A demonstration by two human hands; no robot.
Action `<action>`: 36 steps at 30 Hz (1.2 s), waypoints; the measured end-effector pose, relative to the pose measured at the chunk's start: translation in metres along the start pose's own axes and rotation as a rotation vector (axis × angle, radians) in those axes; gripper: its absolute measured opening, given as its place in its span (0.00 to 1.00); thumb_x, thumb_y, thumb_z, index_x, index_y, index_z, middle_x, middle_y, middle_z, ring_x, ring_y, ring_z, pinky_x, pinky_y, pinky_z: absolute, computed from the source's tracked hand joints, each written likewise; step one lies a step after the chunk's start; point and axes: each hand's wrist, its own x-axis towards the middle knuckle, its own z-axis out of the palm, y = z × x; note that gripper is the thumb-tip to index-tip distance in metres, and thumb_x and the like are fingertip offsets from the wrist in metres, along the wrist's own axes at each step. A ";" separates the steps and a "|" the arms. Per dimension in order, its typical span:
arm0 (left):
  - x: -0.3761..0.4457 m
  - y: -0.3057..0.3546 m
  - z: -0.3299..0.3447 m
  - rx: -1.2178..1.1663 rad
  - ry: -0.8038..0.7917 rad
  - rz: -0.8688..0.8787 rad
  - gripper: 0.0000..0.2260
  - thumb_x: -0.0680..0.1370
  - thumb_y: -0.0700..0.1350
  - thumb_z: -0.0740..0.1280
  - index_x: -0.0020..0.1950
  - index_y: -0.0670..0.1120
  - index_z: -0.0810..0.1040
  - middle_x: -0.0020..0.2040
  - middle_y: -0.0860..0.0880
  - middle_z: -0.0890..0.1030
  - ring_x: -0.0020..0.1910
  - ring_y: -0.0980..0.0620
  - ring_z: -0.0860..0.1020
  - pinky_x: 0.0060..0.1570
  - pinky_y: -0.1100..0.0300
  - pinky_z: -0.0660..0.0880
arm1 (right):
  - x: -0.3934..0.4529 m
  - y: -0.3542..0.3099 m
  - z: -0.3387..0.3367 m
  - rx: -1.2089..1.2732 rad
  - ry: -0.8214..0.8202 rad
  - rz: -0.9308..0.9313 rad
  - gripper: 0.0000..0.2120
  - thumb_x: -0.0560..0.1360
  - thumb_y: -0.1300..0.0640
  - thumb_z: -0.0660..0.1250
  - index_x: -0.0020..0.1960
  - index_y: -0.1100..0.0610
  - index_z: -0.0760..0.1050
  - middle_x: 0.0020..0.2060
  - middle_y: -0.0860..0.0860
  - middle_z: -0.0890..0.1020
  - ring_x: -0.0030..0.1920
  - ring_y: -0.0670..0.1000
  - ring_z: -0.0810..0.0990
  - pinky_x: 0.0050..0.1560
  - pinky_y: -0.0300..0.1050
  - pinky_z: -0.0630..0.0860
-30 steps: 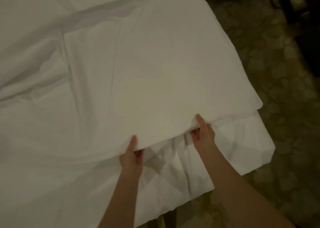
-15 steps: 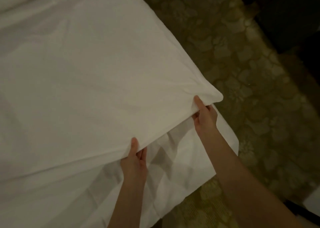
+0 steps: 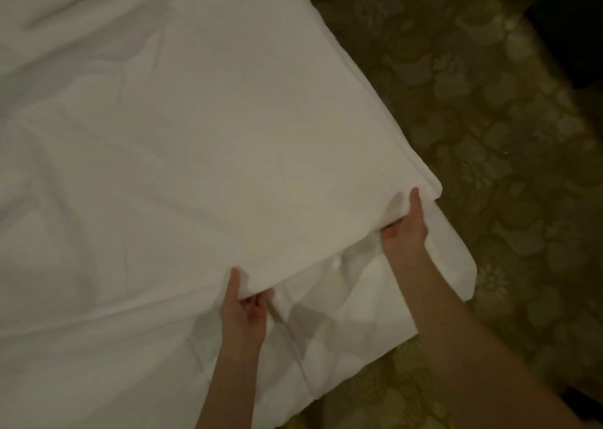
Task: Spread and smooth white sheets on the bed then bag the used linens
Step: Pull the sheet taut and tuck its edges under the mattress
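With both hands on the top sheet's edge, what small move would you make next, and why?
Probably draw the top sheet toward the bed's foot: both the left hand and right hand grip its near edge, creases remain, and the lower sheet lies uncovered.

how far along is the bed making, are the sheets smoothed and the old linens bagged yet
Partly done. The top white sheet already lies spread across the bed, though creases show at its left. In hand: the left hand and right hand each grip its near edge, lifted above the lower sheet. Left: laying that edge down, smoothing, and bagging; no bag or used linens are in view.
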 end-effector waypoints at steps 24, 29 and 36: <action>0.059 0.273 -0.234 -0.457 0.076 0.257 0.07 0.78 0.49 0.69 0.48 0.46 0.80 0.41 0.52 0.84 0.46 0.59 0.82 0.40 0.65 0.79 | -0.247 0.365 0.019 -0.259 -0.264 0.481 0.08 0.75 0.65 0.69 0.51 0.56 0.76 0.48 0.53 0.82 0.46 0.51 0.81 0.39 0.45 0.82; 0.062 0.314 -0.265 -0.455 -0.010 0.324 0.12 0.81 0.45 0.64 0.42 0.44 0.84 0.38 0.51 0.85 0.38 0.60 0.83 0.35 0.70 0.77 | -0.252 0.386 0.027 -0.222 -0.244 0.301 0.09 0.74 0.68 0.68 0.48 0.55 0.77 0.46 0.52 0.82 0.45 0.50 0.81 0.35 0.43 0.82; 0.052 0.240 -0.341 -0.303 0.292 0.125 0.03 0.78 0.42 0.68 0.46 0.43 0.80 0.43 0.49 0.83 0.37 0.58 0.82 0.37 0.64 0.81 | -0.248 0.399 -0.026 -0.321 -0.123 0.155 0.14 0.74 0.64 0.71 0.60 0.61 0.77 0.59 0.57 0.81 0.51 0.52 0.82 0.42 0.45 0.83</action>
